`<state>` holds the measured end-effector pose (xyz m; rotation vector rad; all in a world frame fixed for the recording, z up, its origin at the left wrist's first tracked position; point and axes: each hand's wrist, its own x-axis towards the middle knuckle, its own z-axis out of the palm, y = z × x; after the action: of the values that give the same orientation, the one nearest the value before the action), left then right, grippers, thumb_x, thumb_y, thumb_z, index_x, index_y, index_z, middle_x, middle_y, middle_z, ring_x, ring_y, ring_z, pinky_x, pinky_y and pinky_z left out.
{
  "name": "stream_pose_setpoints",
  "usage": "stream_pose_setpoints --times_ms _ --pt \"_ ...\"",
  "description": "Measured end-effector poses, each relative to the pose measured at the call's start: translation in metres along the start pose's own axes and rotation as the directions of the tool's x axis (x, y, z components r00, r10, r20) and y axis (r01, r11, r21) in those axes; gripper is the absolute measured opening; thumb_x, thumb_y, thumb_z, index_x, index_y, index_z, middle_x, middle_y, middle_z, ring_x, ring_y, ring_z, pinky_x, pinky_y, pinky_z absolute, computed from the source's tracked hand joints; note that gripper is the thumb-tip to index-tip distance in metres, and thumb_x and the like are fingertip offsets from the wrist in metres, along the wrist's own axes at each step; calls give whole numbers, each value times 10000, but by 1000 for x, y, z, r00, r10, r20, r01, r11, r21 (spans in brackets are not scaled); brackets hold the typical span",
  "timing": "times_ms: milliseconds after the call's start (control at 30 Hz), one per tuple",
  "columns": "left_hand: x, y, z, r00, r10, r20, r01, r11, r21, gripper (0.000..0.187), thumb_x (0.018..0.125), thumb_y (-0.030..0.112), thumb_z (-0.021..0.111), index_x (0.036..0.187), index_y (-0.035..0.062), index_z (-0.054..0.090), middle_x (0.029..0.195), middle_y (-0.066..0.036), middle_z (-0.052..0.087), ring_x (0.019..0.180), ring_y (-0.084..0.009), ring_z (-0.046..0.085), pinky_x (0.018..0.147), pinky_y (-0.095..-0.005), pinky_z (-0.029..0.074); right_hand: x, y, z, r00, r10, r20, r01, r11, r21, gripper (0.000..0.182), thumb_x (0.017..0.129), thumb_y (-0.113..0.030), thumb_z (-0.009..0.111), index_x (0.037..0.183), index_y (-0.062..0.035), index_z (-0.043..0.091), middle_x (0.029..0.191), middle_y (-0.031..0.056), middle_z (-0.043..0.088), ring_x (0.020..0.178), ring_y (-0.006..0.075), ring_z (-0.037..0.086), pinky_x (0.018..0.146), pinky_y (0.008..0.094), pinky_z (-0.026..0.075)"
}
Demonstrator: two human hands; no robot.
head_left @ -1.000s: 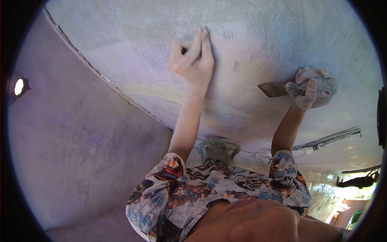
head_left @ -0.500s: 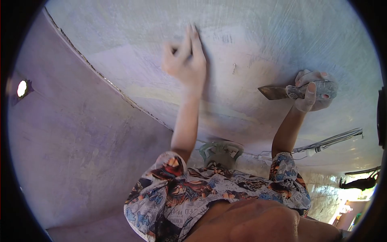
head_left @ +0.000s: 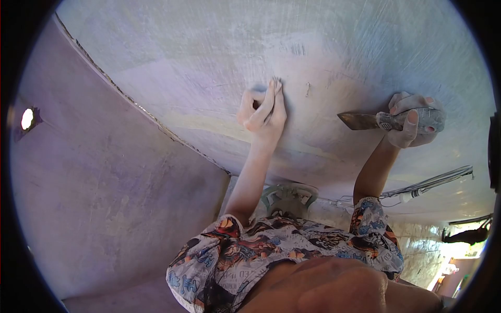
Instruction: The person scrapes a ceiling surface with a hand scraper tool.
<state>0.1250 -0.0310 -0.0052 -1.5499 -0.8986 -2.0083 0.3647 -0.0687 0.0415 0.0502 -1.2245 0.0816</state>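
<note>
My left hand (head_left: 265, 108), whitened with dust, is at the pale smeared surface (head_left: 209, 62). Two of its fingers point up, pressed together, and the others curl in at the left; anything between them is hidden. Right of its fingertips, a small hook-like bit (head_left: 308, 89) sticks out of the surface. My right hand (head_left: 412, 119) is wrapped round the thick, dusty grey handle of a scraper (head_left: 360, 121), whose pointed metal blade faces left.
A cracked edge (head_left: 130, 101) divides the pale surface from a purplish one (head_left: 104, 193). A round light (head_left: 27, 119) shines at far left. Bundled cables (head_left: 438, 180) lie at right. Behind my patterned shirt (head_left: 292, 240) is a greenish object (head_left: 289, 200). Bright opening (head_left: 472, 250) at lower right.
My left hand has moved right and down in the view, nearer the hook-like bit. My right hand, still holding the scraper, has shifted slightly right.
</note>
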Motion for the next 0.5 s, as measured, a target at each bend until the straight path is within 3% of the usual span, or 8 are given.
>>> stream_pose_setpoints --times_ms 33,100,167,233,300,367,433,500 --pt "12 5 1 997 65 -36 -66 998 -12 273 728 -38 796 986 47 772 641 -12 488 532 -80 388 483 -238 290 0 -1 0 1000 13 -5 -13 1000 -6 405 859 -85 707 1136 49 443 874 156 585 479 156 510 375 280 367" --pt "50 9 7 997 69 33 -71 995 68 286 729 -54 789 996 45 770 647 -6 499 538 -74 398 477 -238 292 0 4 -1 1000 7 -9 -7 1000 -8 404 860 -81 703 1137 51 440 872 158 583 479 157 509 376 281 368" --pt "71 9 20 994 49 -97 -51 998 -21 276 733 -58 783 990 43 770 649 2 500 529 -69 386 469 -242 287 -1 4 -2 1000 13 -19 -13 1000 -17 403 861 -77 699 1139 53 437 870 161 580 478 157 507 377 281 369" --pt "36 9 5 1000 6 -19 -6 999 33 264 733 -63 784 978 36 769 649 11 493 533 -67 383 470 -238 277 -1 5 -3 999 12 -33 -14 999 -45 409 859 -77 699 1142 51 433 878 168 573 487 163 509 377 284 369" --pt "-3 11 -4 990 -132 41 136 987 -91 250 738 -47 780 973 38 770 647 15 480 540 -71 371 477 -243 265 0 4 -2 999 13 -48 -16 999 -50 414 856 -80 701 1141 56 434 848 161 571 489 160 504 380 285 372" --pt "9 6 -1 993 -110 39 113 990 -83 248 738 -46 781 970 42 773 639 15 474 545 -72 370 484 -248 272 -1 2 -3 998 13 -57 -17 998 -59 418 852 -83 704 1139 61 435 818 154 568 491 156 499 382 287 374" --pt "66 11 12 999 47 -25 -44 995 92 247 736 -33 789 968 53 777 628 13 470 530 -76 363 486 -250 281 1 4 -2 999 33 -41 -35 998 -51 420 848 -82 700 1139 71 439 738 134 556 492 144 486 391 284 376" --pt "75 12 17 999 30 -34 -27 996 84 251 733 -27 794 970 55 777 624 12 467 527 -80 364 486 -249 284 2 7 -1 999 27 -46 -29 998 -54 413 848 -75 691 1140 76 440 704 123 545 488 139 478 396 280 375"
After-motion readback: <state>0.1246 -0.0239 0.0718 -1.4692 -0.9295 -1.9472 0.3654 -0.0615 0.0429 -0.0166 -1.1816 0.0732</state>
